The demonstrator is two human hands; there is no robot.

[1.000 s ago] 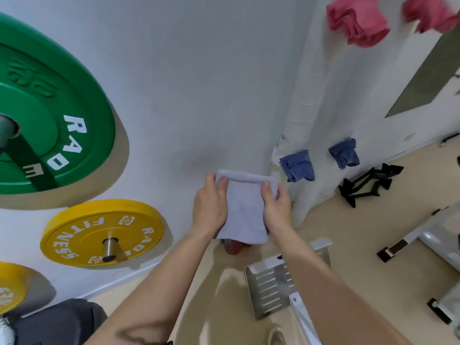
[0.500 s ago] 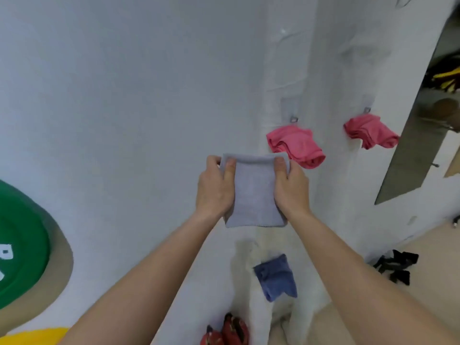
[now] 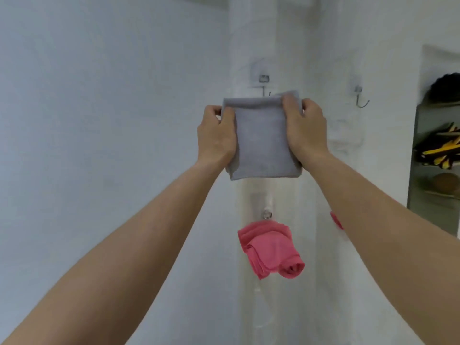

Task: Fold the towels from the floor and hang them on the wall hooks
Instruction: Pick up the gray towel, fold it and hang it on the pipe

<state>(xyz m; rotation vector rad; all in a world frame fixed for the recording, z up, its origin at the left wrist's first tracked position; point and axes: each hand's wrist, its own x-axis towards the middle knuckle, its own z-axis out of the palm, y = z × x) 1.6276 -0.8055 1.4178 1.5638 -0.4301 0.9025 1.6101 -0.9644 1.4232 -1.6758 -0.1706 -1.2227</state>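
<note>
Grey towel: folded into a small rectangle [image 3: 263,138], held up against the white pillar, its top fold just in front of the nearer wall hook [image 3: 264,80].
Left hand: fingers [image 3: 216,135] curl round the towel's left edge, thumb on the front.
Right hand: grips the right edge [image 3: 306,130], thumb pressed over the top corner.
Risk, missed hook: the hook's tip is hidden behind the fold, so the layers may slide past it (a blind catch) and the towel drops.
Risk, unfolding: if one hand lets go early, the folds likely open and sag like the pink towel [image 3: 270,247] below.
Risk, mount: the hook's clear pad looks stuck on; a hard downward tug could peel it.
Spare hook: empty [image 3: 361,98], to the right.
Writing: none readable here.
</note>
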